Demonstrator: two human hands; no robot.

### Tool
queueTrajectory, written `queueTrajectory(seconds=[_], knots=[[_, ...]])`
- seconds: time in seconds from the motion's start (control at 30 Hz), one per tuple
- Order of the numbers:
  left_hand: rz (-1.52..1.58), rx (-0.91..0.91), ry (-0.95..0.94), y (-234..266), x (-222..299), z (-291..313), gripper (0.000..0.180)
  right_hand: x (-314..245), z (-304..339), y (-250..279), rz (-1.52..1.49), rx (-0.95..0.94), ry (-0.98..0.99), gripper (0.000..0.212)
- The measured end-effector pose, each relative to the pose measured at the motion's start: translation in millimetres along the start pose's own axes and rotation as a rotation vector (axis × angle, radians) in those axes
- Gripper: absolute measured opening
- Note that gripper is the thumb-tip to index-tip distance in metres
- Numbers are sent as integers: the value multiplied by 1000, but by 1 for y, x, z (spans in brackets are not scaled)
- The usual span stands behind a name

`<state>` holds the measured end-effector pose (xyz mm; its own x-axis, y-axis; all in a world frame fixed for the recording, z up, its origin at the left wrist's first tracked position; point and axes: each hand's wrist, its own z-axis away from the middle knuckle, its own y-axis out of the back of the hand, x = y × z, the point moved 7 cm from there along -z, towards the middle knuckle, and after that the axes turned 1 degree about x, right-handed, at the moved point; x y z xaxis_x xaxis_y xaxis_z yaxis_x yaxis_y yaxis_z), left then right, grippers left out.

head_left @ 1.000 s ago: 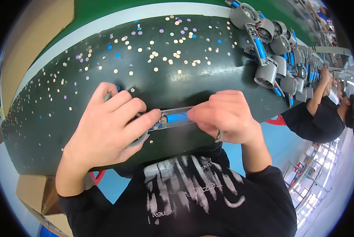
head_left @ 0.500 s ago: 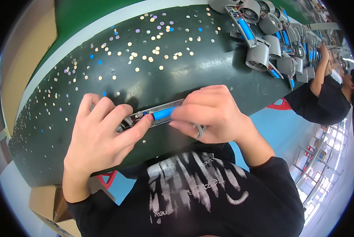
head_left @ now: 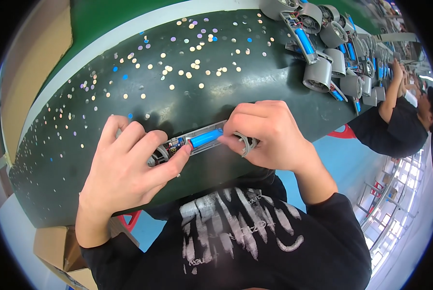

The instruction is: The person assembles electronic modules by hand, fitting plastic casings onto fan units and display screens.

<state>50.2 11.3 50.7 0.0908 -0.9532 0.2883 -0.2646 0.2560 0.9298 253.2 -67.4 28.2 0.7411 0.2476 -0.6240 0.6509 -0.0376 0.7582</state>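
Observation:
A long grey handle shell [head_left: 215,127] lies at a slant on the table in front of me, open side up. In it sits a blue cylindrical battery [head_left: 206,138], beside a small circuit board [head_left: 177,144] with thin wires. My left hand [head_left: 129,162] curls over the shell's left end, its thumb pressed by the battery's red-edged end. Under those fingers a round grey part [head_left: 158,155] shows in part. My right hand [head_left: 267,135] is closed at the shell's right end, fingertips at the battery's other end, with a grey looped piece [head_left: 247,144] held in it.
Several grey round-headed housings with blue batteries [head_left: 318,75] are piled at the far right. Small coloured discs [head_left: 195,64] are scattered over the dark green table [head_left: 255,63]. A cardboard box [head_left: 52,246] stands at lower left. Another person [head_left: 383,128] works at right.
My right hand has shifted slightly right, uncovering more of the battery. The left thumb has slid a little down along the shell, and more of the circuit board shows.

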Motion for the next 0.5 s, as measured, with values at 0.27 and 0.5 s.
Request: queueTrajectory(seconds=[0.27,0.5], knots=[[-17,17,-21,0,2,-1,42,-1,-9,8,120,-128,161,26],[-34,17,-19,0,3,-1,41,-6,-24,9,300,-287,139,45]])
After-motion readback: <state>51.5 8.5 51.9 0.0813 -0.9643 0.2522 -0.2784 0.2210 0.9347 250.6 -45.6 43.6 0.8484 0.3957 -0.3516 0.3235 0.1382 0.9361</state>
